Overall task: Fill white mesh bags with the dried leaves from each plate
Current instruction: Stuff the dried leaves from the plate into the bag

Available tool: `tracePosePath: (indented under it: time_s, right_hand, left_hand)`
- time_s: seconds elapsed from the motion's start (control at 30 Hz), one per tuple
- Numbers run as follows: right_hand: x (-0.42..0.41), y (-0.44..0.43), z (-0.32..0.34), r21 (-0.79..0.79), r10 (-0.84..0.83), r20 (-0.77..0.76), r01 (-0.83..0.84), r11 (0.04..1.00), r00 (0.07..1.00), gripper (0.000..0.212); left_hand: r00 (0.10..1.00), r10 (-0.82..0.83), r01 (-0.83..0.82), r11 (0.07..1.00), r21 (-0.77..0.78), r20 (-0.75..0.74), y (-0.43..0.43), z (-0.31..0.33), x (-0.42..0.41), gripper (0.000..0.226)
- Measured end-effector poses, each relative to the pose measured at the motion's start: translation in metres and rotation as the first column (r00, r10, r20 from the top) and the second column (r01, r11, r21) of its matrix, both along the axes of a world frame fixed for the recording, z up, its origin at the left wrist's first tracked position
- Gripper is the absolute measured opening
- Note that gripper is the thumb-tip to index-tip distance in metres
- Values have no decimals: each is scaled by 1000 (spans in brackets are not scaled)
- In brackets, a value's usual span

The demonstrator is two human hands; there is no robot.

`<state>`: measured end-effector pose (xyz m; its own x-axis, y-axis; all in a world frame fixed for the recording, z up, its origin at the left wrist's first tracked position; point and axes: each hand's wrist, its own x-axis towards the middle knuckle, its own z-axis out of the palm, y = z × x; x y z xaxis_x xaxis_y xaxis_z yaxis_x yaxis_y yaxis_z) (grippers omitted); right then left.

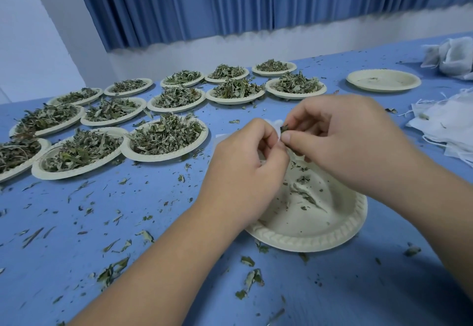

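Note:
My left hand (245, 169) grips the mouth of a white mesh bag (275, 127), most of which is hidden behind both hands. My right hand (350, 143) pinches a small clump of dried leaves (284, 128) right at the bag's opening. Both hands hover over a cream paper plate (320, 233) that holds only a few leaf scraps. Several plates heaped with dried leaves (166, 136) stand in rows to the left and behind.
An emptied plate (384, 81) sits at the back right. Filled bags (453, 56) are piled in the far right corner, and a stack of flat empty mesh bags (448, 123) lies at the right edge. Leaf crumbs litter the blue table (102, 223).

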<state>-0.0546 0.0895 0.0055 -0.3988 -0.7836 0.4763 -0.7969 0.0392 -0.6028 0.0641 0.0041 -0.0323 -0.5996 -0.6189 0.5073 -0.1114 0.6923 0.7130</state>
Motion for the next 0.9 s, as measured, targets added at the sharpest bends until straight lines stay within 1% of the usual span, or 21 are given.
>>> tracePosePath:
  time_s: [0.1,0.17,0.23,0.3,0.37,0.43,0.47,0.63,0.7,0.9]
  right_hand:
    - [1,-2,-3,0,-25,-44,25,1000,999,18]
    - [-1,0,-1,17,2,-23,-1,1000,1000,16]
    - [-4,4,3,56,75,61,-78,995,995,14]
    - [-7,8,7,100,180,189,-201,974,965,26]
    - [-7,9,8,111,234,241,-266,957,942,39]
    - [-5,6,5,93,225,194,-246,965,955,44]
    - [-4,5,3,81,206,154,-221,972,966,43]
    - [-5,1,1,-36,149,2,-149,988,989,34]
    - [-6,0,2,-74,135,-31,-137,988,990,29]
    - [-7,0,-2,-119,83,-162,-103,988,983,17]
  left_hand:
    - [1000,-24,24,999,22,-2,0,1,-1,13]
    - [1000,-23,23,999,42,-8,0,1,-1,13]
    - [1000,-15,17,996,85,-27,0,1,-1,12]
    - [998,-6,15,990,138,-61,-1,3,0,9]
    - [995,5,12,983,182,-97,-1,4,0,8]
    - [993,10,15,977,211,-121,0,5,0,8]
    - [992,12,16,976,217,-124,0,5,0,9]
    - [992,9,22,971,237,-127,1,6,1,9]
    - [992,9,21,972,236,-125,1,7,1,9]
    - [991,9,22,974,227,-136,2,9,2,9]
